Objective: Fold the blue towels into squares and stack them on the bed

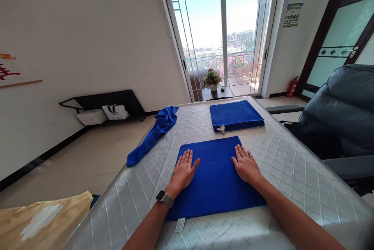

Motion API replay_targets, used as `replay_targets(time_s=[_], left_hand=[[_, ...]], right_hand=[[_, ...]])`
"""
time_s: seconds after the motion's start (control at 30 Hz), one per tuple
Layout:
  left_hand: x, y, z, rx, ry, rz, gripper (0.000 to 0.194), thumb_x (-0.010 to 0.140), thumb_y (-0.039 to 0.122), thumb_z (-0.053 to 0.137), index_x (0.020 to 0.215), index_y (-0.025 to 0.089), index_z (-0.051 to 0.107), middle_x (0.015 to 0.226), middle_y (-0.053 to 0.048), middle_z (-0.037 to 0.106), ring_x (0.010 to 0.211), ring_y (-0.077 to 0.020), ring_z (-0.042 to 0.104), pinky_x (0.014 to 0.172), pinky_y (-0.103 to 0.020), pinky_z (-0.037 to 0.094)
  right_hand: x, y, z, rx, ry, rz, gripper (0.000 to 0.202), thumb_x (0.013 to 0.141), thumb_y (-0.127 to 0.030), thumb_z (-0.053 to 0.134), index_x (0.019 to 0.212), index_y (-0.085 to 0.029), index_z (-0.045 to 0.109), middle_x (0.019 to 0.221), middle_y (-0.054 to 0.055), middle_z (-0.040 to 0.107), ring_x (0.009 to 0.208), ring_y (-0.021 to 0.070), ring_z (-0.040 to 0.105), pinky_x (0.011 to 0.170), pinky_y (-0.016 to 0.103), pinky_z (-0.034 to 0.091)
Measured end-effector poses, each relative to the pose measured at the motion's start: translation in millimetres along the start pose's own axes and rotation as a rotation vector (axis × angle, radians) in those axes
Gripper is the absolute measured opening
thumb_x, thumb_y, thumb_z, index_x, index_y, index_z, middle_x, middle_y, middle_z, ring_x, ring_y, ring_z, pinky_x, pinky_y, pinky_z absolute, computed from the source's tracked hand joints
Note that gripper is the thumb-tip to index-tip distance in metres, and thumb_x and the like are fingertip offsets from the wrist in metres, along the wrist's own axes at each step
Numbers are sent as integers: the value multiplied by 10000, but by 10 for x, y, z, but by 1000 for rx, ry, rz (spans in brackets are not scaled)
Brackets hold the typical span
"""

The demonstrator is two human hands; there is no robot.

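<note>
A blue towel (214, 180) lies spread flat on the silver quilted mattress (271, 156) in front of me, a white tag at its near left edge. My left hand (184, 170) rests palm down on its left side, fingers extended, a watch on that wrist. Across from it, my right hand (245, 164) presses flat on the towel's right side with its fingers stretched out. Beyond them sits a neat stack of folded blue towels (236, 114) with white tags on its near edge. A crumpled blue towel (154, 135) lies along the mattress's left edge.
To the right stands a dark armchair (347, 106) beside the mattress. A plant pot (213, 85) is on a small table by the sliding glass door. A white bag (115, 112) stands on a low black frame at the left wall. A yellowish cloth (70, 211) shows at lower left.
</note>
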State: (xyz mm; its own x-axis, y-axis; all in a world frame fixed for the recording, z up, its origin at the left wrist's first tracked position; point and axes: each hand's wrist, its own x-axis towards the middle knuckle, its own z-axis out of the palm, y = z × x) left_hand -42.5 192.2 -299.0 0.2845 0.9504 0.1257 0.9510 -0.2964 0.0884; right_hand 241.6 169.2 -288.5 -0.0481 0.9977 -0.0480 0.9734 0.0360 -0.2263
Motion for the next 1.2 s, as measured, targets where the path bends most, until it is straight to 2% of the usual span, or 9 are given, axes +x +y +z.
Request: replay_targets(time_s=[0.1,0.2,0.37,0.53,0.67,0.83,0.97,1.1,1.2], left_hand=[[-78,-434,-22,-32,0,-165,833,1025,639,138,1589,38,253,1659,-197,239,1546,-285,224,1260,-502,227],[-107,-607,-15,-72,-19,-222,879,1012,666,128,1589,10,228,1661,-206,218,1549,-279,217,1266,-475,210],[-87,-625,33,-65,7,-206,916,994,702,134,1580,10,267,1649,-220,254,1541,-299,250,1257,-491,215],[-105,-617,17,-28,6,-171,920,993,700,108,1574,9,282,1647,-221,263,1538,-299,256,1252,-490,231],[-119,-610,12,-10,5,-202,917,991,700,99,1580,18,272,1647,-206,275,1536,-288,266,1254,-476,230],[-103,-582,-28,1,33,-233,885,998,690,125,1574,44,312,1631,-200,324,1522,-292,304,1247,-484,253],[-44,-276,-143,39,79,-164,835,1012,661,147,1563,71,358,1638,-183,325,1527,-284,295,1249,-473,263],[164,375,-196,32,70,121,765,1023,640,186,1544,131,418,1631,-134,367,1530,-256,294,1259,-441,251],[439,909,-146,-33,40,227,733,1039,603,190,1544,120,412,1623,-149,379,1523,-256,312,1248,-443,276]], right_hand=[[-2,2,9,-8,-7,6,676,1052,-440,156,1626,-84,136,1697,63,91,1570,190,57,1265,427,54],[-10,14,18,-23,-18,13,684,1052,-458,137,1629,-91,120,1699,59,77,1570,189,47,1265,423,54],[97,20,-50,-91,-34,27,686,1047,-443,149,1622,-69,163,1697,78,115,1569,219,77,1262,451,55],[482,-33,-141,-67,14,-23,685,1045,-431,158,1618,-58,195,1693,92,150,1568,217,87,1260,439,65],[722,-23,-81,-42,2,-17,687,1046,-442,148,1619,-66,196,1693,83,164,1566,202,103,1257,405,78],[778,39,42,-41,57,-22,686,1047,-435,161,1618,-56,191,1691,94,171,1563,200,118,1255,393,69],[781,39,59,-14,64,-12,686,1046,-435,167,1617,-55,195,1690,91,177,1563,203,119,1256,400,74],[778,28,27,6,68,-21,682,1048,-424,176,1616,-46,196,1689,105,180,1563,215,119,1256,406,67],[762,36,3,-2,68,-32,676,1050,-410,177,1616,-42,188,1690,117,171,1565,220,110,1254,407,65]])
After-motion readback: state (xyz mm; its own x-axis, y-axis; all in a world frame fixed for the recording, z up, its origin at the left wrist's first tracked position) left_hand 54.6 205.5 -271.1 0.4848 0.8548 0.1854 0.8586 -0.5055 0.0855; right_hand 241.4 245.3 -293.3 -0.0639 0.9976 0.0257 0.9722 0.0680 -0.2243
